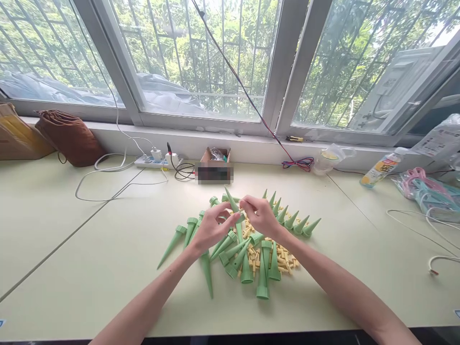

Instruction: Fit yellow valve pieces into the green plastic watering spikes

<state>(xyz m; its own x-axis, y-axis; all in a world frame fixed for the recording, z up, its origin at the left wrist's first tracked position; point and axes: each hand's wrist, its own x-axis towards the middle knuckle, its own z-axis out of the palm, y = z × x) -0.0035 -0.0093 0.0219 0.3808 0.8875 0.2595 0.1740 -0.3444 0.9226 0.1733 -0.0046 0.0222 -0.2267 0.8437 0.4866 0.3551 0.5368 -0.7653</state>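
The left hand (211, 229) and right hand (263, 216) pinch one green plastic cone spike (232, 201) at their fingertips, tip up, just above a heap of green spikes (247, 261) and small yellow pieces (283, 258). Behind, a small cardboard box (208, 155) holds crumpled clear plastic. The pale green table (89, 249) runs under a barred window (201, 57). The heap sits well back from the front edge.

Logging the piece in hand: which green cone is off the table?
The cone pinched between left hand and right hand, tip pointing up; the other cones rest on the table.
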